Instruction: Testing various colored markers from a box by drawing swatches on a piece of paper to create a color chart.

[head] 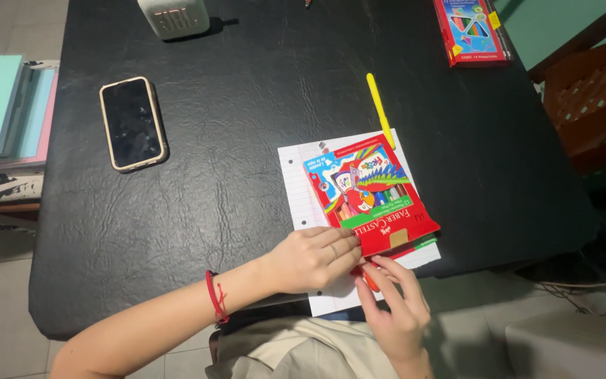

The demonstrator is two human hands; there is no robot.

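On the creased black leather-look desk (pixel 247 140), a flat red cardboard pencil box (pixel 372 196) lies on a lined, hole-punched paper sheet (pixel 299 189). The left hand (pixel 313 258) rests on the box's near edge, fingers pressed together. The right hand (pixel 394 305) pinches an orange-red pencil (pixel 369 275), mostly hidden. A second red box (pixel 473 31) is cut off top right.

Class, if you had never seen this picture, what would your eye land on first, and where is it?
The bright red pencil box, lying on a lined sheet near the black table's front edge. Both hands meet at its lower end: the left hand rests on it, the right hand pinches something orange-red.
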